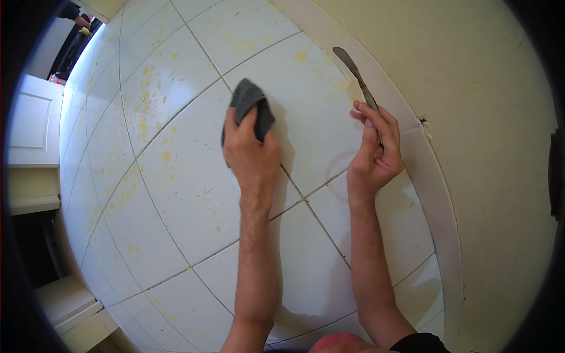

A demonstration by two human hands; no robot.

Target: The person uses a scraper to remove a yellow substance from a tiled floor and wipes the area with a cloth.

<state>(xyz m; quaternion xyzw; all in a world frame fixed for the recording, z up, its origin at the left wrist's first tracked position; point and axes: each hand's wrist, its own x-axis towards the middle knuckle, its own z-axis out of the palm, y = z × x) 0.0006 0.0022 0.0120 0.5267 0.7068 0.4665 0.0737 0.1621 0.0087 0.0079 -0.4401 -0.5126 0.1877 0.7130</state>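
Observation:
My left hand (253, 150) is closed on a dark grey cloth (248, 94) and presses it against the white tiles (318, 235) near the middle of the view. In my right hand (376, 156) I hold a slim metal spatula (347, 59) by its handle. Its narrow rounded blade points up and away, near the edge where the tiles meet the cream wall. My right fingers curl round the handle. Yellowish spots (166, 157) are scattered over the tiles left of the cloth, with another patch (301, 57) above it.
A cream wall (494, 176) with a pale border strip (432, 176) runs along the right. At the left stand a white panelled door (35, 120) and cream shelf-like ledges (70, 300) beside a dark opening. Another person's hand (82, 22) shows at the far upper left.

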